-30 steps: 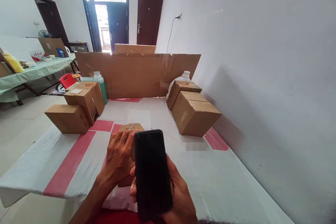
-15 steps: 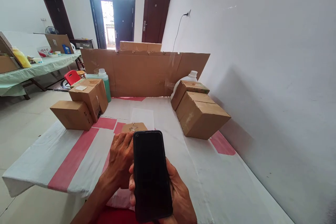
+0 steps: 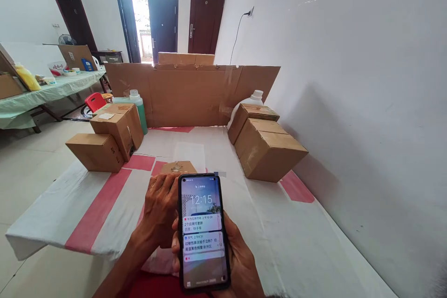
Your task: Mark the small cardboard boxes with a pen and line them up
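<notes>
My right hand [image 3: 240, 256] is wrapped round a black smartphone [image 3: 202, 235], held upright in front of me. Its screen is lit, showing a lock screen with the time 12:15 and notification cards. Behind the phone's left side, my left hand [image 3: 159, 202] lies palm down with its fingers stretched out over a small cardboard box [image 3: 179, 166]. The phone hides the fingertips and most of that box.
Cardboard boxes [image 3: 98, 151] stand on the left of the table [image 3: 296, 237], beside a green bottle [image 3: 141, 111]. More boxes [image 3: 272, 149] and a white jug [image 3: 256, 98] stand right, near the wall. A cardboard panel [image 3: 192, 95] closes the far edge.
The phone's screen has gone from black to lit, showing the lock screen. Both hands stay in nearly the same place, and the view has shifted slightly.
</notes>
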A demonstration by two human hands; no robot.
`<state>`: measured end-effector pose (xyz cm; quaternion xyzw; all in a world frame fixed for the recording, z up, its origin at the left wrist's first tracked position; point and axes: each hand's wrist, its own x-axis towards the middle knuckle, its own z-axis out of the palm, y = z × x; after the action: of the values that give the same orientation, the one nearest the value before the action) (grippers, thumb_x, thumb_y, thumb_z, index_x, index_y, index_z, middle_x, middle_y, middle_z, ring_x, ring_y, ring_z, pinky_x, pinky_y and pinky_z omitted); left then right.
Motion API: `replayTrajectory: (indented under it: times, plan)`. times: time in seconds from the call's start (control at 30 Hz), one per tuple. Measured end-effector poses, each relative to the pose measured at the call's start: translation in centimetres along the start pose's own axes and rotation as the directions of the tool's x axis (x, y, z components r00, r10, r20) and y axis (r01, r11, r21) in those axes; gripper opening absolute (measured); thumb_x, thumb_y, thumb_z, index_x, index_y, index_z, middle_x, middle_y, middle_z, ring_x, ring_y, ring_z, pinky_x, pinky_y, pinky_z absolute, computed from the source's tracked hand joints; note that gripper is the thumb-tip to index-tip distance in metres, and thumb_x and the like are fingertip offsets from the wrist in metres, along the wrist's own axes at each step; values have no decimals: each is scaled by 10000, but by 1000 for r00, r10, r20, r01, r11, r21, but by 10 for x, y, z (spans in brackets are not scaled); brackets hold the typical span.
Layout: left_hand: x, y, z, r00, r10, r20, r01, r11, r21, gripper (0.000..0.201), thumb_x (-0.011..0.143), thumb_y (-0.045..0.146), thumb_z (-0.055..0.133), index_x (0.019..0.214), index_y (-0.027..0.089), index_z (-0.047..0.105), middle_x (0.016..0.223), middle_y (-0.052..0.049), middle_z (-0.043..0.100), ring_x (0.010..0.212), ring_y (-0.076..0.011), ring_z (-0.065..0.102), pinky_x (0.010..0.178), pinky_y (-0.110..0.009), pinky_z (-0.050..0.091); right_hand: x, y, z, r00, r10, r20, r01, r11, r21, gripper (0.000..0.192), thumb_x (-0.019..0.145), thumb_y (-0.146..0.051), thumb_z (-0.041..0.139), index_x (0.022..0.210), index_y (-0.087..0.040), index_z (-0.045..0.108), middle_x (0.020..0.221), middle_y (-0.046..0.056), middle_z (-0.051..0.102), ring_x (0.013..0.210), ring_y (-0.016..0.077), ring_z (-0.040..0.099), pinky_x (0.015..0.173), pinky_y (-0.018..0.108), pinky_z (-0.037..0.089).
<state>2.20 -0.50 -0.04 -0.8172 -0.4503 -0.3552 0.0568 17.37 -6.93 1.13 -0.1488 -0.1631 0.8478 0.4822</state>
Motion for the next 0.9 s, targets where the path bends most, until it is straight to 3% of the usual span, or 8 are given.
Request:
replayTrajectory:
  times: [0.13,0.27,0.37,0.47,0.53,0.63,0.73,0.9]
  plan:
    - [1,-1,1,999,-32,-27,33,998,45,453,877,185,531,1326,220,578,1189,-108,706,1006,-315,618,892,-446,446,-3,0,-3,999,-13,-48,12,1000,-3,533,891,-620,669,1106,-143,774,1043,150,789,951,311,741,854,466,597]
    - [3,-10,2,998,-65,-26,67,994,82,529,841,370,690,1328,207,563,1196,-112,703,1057,-332,617,935,-453,451,-1,-12,-17,987,-88,-136,81,995,-56,538,927,-616,638,1151,-144,768,1069,147,791,935,285,754,876,452,591]
    - [9,-21,2,995,-96,-40,99,990,99,702,770,566,796,1334,221,559,1186,-108,697,1064,-341,617,946,-471,470,10,-31,-44,960,-212,-184,186,971,-151,638,890,-709,635,1174,-152,762,1114,145,788,940,274,759,893,434,585]
    - [19,-30,3,994,-108,-30,111,990,89,790,726,668,813,1327,218,568,1176,-104,695,1074,-344,616,953,-490,482,28,-50,-87,923,-276,-267,172,919,-355,712,865,-774,605,1157,-142,754,1117,153,785,944,263,757,894,399,572]
    - [26,-35,4,992,-123,-4,123,990,73,803,731,709,789,1325,214,574,1172,-100,696,1069,-340,616,950,-497,486,41,-59,-121,867,-353,-352,70,786,-614,728,882,-796,535,1105,-136,746,1000,138,794,874,258,749,831,382,569]
    - [37,-42,5,987,-156,36,154,987,53,800,743,740,757,1317,209,588,1150,-96,698,1049,-330,613,931,-492,492,57,-65,-165,745,-551,-376,-114,451,-885,775,846,-865,424,925,-153,718,835,85,752,819,260,694,756,357,529]
    - [47,-48,5,980,-187,63,184,982,41,788,745,731,761,1307,204,599,1158,-99,692,1051,-321,605,938,-484,487,63,-66,-193,676,-643,-359,-220,288,-932,690,796,-864,425,723,-206,617,735,40,678,797,245,619,718,327,462]
    - [69,-64,9,945,-291,152,302,951,-61,717,768,676,763,1295,207,630,1182,-100,682,1146,-331,578,1028,-500,443,59,-63,-205,650,-689,-320,-407,39,-912,440,882,-623,395,641,-265,485,642,28,579,684,238,553,677,336,389]
